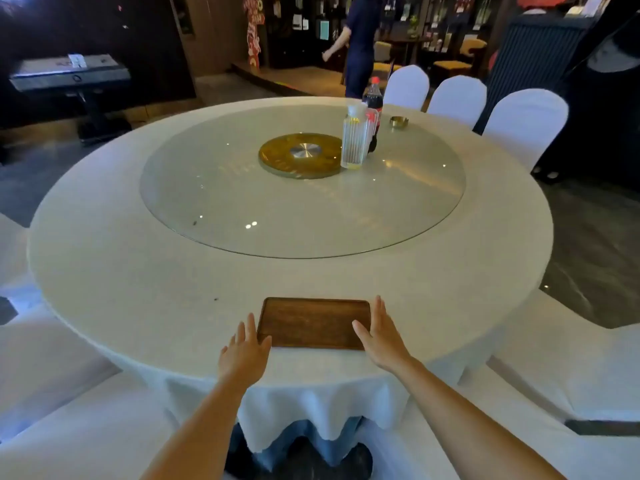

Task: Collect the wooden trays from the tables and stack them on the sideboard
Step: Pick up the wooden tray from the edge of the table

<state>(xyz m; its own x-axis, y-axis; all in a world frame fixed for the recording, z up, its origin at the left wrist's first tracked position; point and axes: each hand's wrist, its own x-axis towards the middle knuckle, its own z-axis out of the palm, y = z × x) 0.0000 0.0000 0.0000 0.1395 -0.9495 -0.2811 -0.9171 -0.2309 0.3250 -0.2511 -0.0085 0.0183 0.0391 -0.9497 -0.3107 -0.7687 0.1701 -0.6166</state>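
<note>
A: While your left hand [244, 351] and right hand [379, 336] flank the tray [313, 322], both are spread flat with fingers wide, gripping nothing yet.

B: Where does the tray sit?

A: Flat on the tablecloth [138, 289], close to the near edge of the round table. Your right palm looks to touch its short side; your left is just beside the corner.

B: So what worries you?

A: If you squeeze only the low rims, it may slip and tip. Drag it toward you and the cloth could bunch, perhaps tugging the pitcher [354, 140] and bottle [374, 98] on the glass turntable [301, 181].
</note>
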